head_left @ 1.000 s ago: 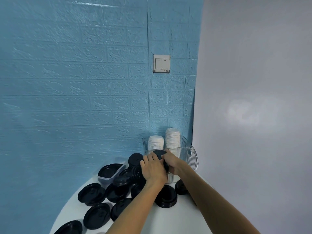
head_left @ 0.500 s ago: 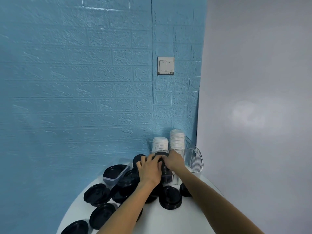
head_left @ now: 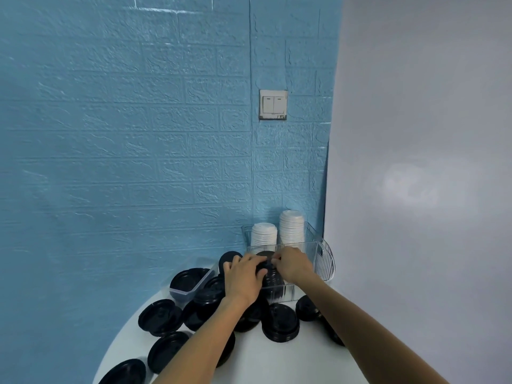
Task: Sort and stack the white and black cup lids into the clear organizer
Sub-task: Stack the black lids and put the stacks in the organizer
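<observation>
Both hands meet just right of the lower middle of the frame, over the near compartment of the clear organizer. The left hand is laid over the near side of a stack of black lids with its fingers curled round it, and the right hand pinches the top lid at its far right edge. So both hands are closed on the same black stack, which stands inside the organizer against its near wall.

The step in hand is judged to be the seating of this top lid onto the stack. It is done well if the lid is kept level and centred over the one beneath, then pressed down evenly until the rims nest; a tilted lid would likely ride up and make the column lean. The stack is best steadied from the side by the left hand while the right lets go last.

Behind, in the far compartment, two stacks of white lids stand upright side by side, the right one taller. Below and to the left, many loose black lids are scattered on the white bench, some overlapping. A small clear tray at the left holds another black lid. A light switch is fixed to the blue wall in the upper middle.
</observation>
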`<state>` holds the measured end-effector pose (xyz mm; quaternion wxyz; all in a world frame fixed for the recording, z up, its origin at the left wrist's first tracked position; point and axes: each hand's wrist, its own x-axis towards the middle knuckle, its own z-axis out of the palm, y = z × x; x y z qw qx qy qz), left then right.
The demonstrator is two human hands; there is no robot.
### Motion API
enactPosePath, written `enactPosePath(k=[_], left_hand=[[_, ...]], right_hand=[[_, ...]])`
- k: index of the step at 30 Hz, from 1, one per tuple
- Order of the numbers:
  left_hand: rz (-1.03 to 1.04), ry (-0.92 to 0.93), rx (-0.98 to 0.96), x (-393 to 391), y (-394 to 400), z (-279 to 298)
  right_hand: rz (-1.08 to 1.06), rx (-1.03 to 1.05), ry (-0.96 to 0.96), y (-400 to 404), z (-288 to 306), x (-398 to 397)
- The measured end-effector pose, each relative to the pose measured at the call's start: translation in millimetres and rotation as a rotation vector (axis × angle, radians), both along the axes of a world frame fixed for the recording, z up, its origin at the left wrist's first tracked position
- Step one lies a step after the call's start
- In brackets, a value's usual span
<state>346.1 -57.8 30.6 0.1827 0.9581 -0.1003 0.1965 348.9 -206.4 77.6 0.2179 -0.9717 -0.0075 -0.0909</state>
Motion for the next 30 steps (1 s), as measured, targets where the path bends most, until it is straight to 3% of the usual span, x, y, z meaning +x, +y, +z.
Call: enactPosePath(k=[9, 30], left_hand=[[-0.035, -0.025, 0.161, 0, 6, 4], [-0.113, 0.055, 0.085, -16, 22, 20]], right_hand=[[0.107, -0.011, -0.042, -5, -7, -5], [0.123, 0.108, -0.063, -19, 4, -22]])
